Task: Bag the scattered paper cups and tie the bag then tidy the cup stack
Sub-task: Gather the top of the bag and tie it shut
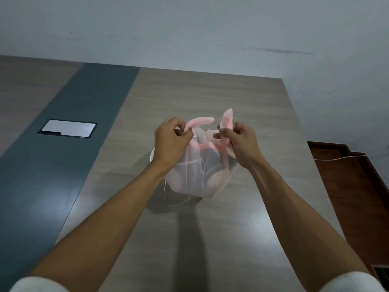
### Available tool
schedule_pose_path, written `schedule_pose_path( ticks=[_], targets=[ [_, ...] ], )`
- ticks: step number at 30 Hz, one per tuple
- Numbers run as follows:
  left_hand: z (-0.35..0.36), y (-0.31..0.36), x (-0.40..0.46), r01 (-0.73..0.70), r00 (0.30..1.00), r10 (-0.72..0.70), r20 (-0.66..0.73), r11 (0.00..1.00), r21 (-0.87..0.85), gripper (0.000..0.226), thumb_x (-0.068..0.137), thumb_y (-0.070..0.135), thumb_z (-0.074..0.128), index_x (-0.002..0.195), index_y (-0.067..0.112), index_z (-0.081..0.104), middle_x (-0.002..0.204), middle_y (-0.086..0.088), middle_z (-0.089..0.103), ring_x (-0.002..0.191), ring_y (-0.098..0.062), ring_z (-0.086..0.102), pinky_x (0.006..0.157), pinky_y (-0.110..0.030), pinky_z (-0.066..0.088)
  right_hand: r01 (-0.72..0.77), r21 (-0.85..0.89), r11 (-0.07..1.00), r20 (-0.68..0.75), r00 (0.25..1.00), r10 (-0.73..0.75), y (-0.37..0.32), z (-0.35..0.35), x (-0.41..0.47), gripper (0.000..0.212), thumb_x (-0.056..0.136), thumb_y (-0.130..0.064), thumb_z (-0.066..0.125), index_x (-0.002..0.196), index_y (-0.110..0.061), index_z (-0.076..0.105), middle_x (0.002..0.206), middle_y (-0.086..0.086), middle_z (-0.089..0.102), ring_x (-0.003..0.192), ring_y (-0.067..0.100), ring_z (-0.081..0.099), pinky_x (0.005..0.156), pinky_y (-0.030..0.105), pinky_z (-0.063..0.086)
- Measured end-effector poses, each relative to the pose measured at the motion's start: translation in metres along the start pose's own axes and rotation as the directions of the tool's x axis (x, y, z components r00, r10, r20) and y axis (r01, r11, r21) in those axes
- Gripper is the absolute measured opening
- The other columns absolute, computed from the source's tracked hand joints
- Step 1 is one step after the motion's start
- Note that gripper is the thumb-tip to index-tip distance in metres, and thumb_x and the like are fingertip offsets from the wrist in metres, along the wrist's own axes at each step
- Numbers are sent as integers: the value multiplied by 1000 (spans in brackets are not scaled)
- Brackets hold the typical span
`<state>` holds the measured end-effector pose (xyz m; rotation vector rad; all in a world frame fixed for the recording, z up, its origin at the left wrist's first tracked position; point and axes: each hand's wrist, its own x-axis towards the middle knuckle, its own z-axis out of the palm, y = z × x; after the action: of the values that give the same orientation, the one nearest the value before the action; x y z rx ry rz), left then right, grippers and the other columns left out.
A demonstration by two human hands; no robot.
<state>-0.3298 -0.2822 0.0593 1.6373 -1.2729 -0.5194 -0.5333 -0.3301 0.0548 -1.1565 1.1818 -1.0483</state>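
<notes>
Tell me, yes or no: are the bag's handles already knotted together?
No: the left hand and right hand each pinch a separate handle of the bag.

Illumination is dim and cool, with a soft sheen on the dark strip (69, 144) at near left and on the metal plate (68, 128). The forearms cast two dark shadows toward the near edge of the table (210, 239). Wide-angle distortion bends the frame edges; detail is slightly soft throughout.
</notes>
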Motion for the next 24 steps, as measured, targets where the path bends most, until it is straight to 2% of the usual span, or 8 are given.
schedule_pose_path(
  ticks=[3,6,8,10,12,14,20,24],
  targets=[
    [3,6,-4,32,993,-18,115,992,-124,23,89,10,74,84,-4,56,79,-14,69,70,-19,71,69,-48,59,10,44,999,85,996,-14,-5,2,0,9,92,-4,68,97,0,61,93,22,76,83,31,76,75,42,62],
    [8,15,-13,158,977,-94,189,919,-362,39,84,9,81,86,-16,51,83,-35,63,64,-20,72,68,-41,58,30,3,1000,42,999,-30,3,7,-2,18,88,-13,77,85,-4,62,73,15,70,59,19,59,58,29,51],
    [10,13,-17,219,966,-130,224,873,-436,43,79,18,87,86,-14,59,76,-32,62,63,-20,64,70,-36,54,7,51,999,11,1000,-8,8,9,-3,18,88,-15,76,83,1,69,72,15,65,59,17,53,57,28,47],
    [10,7,-19,273,948,-153,277,840,-469,33,83,27,84,90,-4,72,78,-17,70,73,-20,65,83,-37,54,-40,79,996,2,999,40,12,9,-3,17,92,-10,66,89,5,75,79,20,69,65,18,57,61,29,50],
    [9,0,-21,294,935,-153,319,836,-464,19,93,23,73,101,6,78,90,-10,78,90,-19,72,97,-39,55,-46,32,998,8,999,46,17,8,-2,20,93,-1,58,99,1,78,92,20,74,69,18,60,64,28,52],
    [9,-5,-22,291,931,-130,340,827,-481,18,96,11,69,112,6,76,100,-8,79,98,-19,74,97,-35,54,-20,-21,1000,4,1000,20,24,9,0,21,94,1,62,105,-5,79,100,16,76,71,17,61,68,27,54],
    [9,-1,-18,385,891,-133,434,727,-568,35,88,4,76,120,4,62,99,-17,78,88,-25,75,92,-33,58,-94,35,995,-73,993,96,28,16,1,35,89,-5,75,118,-8,55,91,13,73,67,16,70,66,26,57],
    [8,-2,-8,480,850,-154,504,623,-618,25,82,6,75,105,1,72,84,-12,75,77,-17,70,91,-32,55,-50,69,996,-52,997,54,32,18,3,21,82,0,79,99,-2,67,83,17,74,74,23,70,76,40,59]
  ],
)
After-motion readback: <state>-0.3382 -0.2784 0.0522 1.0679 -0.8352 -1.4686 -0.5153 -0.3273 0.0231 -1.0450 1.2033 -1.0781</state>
